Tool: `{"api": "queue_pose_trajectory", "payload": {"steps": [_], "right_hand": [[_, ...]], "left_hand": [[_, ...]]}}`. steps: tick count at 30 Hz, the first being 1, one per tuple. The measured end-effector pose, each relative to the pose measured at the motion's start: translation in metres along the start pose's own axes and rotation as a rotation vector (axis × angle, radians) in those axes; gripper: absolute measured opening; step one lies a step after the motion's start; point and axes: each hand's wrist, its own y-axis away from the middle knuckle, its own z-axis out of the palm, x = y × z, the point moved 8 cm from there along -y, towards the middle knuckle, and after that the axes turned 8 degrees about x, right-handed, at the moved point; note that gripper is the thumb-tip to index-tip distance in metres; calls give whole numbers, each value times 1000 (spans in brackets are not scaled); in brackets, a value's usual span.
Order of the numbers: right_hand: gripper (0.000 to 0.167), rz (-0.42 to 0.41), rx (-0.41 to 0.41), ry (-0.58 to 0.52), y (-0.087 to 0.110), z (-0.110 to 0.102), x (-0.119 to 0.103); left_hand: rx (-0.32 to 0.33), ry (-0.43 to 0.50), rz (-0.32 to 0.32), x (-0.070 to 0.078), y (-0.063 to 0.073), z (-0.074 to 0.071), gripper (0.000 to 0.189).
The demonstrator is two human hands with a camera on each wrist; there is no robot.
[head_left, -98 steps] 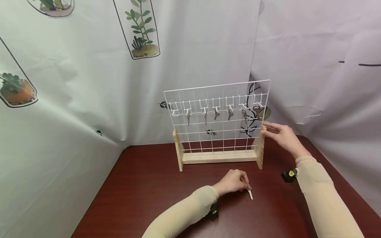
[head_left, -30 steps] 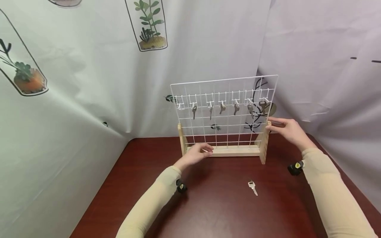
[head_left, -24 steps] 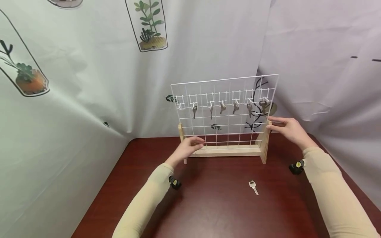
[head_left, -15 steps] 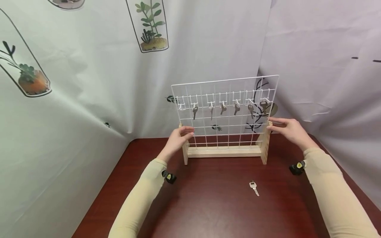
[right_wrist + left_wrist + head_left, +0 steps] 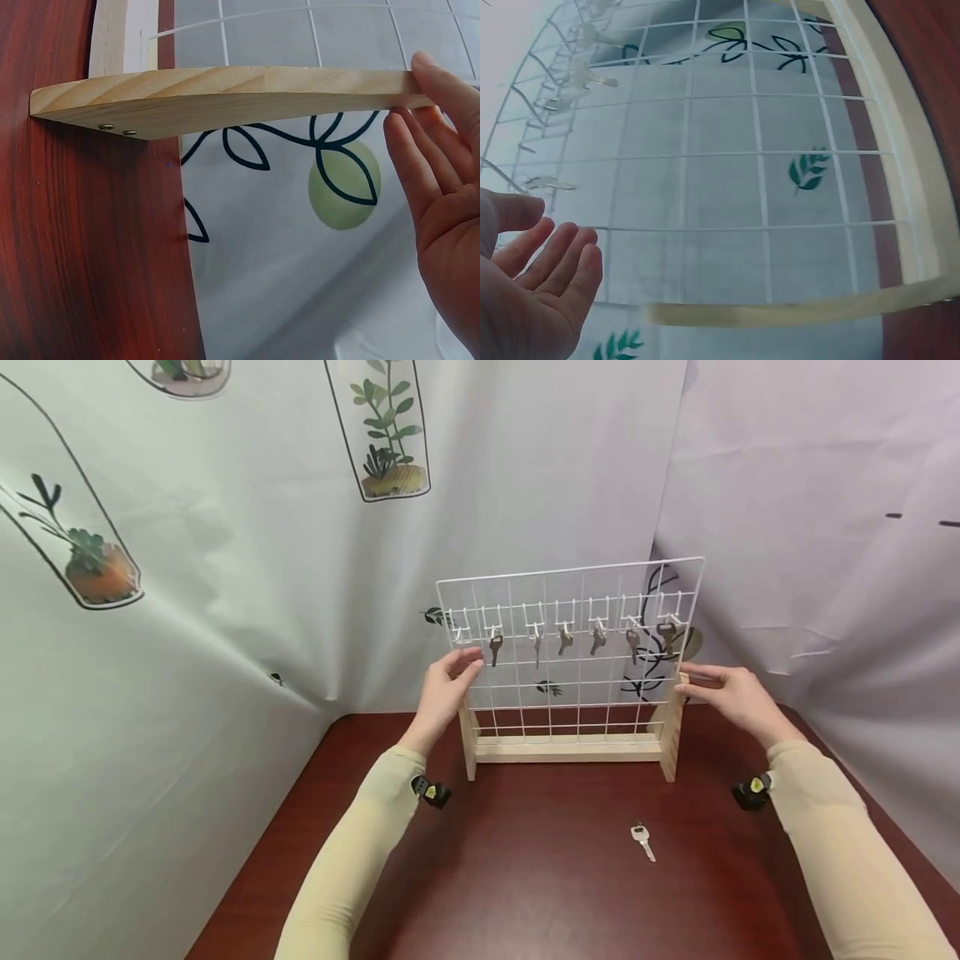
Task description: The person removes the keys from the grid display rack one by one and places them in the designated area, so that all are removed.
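A white wire grid rack (image 5: pixel 581 568) stands upright in a wooden base (image 5: pixel 567 748). Just below the leftmost white hook (image 5: pixel 462 637), my left hand (image 5: pixel 442 689) is raised at the grid's left edge. Its fingers are loosely bent with a gap to the thumb, and it holds nothing. Close by hangs a metal key (image 5: pixel 551 183), and several more keys hang from hooks farther right, such as a key (image 5: pixel 597 639) near the middle. My right hand (image 5: pixel 450 157) pinches the top of the right wooden upright (image 5: pixel 247 94) between thumb and fingers.
One silver key (image 5: pixel 642 842) lies flat on the dark red tabletop (image 5: pixel 525 868), in front of the rack's right half. Behind the rack, a pale curtain (image 5: pixel 540 460) printed with plants and leaves encloses the table.
My left hand let go of the silver key on the table, then moved left and up to the grid's left edge. My right hand keeps its grip on the upright.
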Motion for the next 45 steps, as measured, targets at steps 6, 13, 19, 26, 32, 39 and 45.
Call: {"api": "queue_pose_trajectory", "payload": {"steps": [6,13,19,26,32,39,45], "right_hand": [[59,-3,-3,-1,2,0,4],[57,-19,6,4,-1,-4,0],[55,-55,22,9,-7,-4,-10],[54,-65,5,3,-4,1,-11],[54,-61,9,6,0,1,-7],[55,-32,14,14,1,0,-3],[55,-36,18,10,2,1,-3]], "left_hand": [[15,48,-11,8,-3,7,32],[38,99,-14,9,-10,21,34],[86,109,-19,14,-16,21,35],[122,169,-40,12,-16,21,26],[58,234,-45,14,-13,28,26],[32,249,-37,21,-11,32,25],[30,274,-39,25,-7,32,25]]}}
